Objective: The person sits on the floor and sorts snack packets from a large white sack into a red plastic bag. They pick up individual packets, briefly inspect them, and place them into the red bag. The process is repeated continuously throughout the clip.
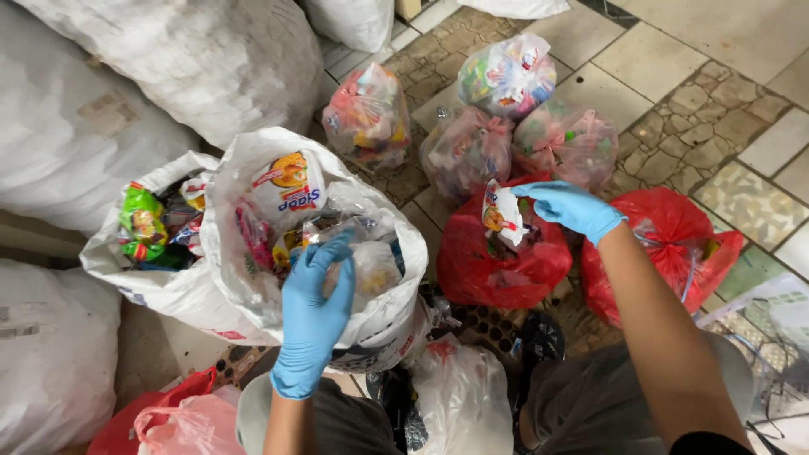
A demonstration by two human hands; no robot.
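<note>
Both hands wear blue gloves. My left hand [316,312] rests flat on the rim of a large white sack [383,320] stuffed with crumpled plastic wrappers, fingers spread over clear plastic at its mouth. My right hand [573,208] reaches out over an open red plastic bag [497,261] and pinches a small white food wrapper [502,212] with red and yellow print just above that bag's opening.
A second white sack [156,278] of colourful wrappers stands to the left. Several tied clear bags [506,76] of wrappers and another red bag [674,232] sit on the tiled floor ahead. Big white sacks [168,59] crowd the upper left. Pink and red bags [177,421] lie lower left.
</note>
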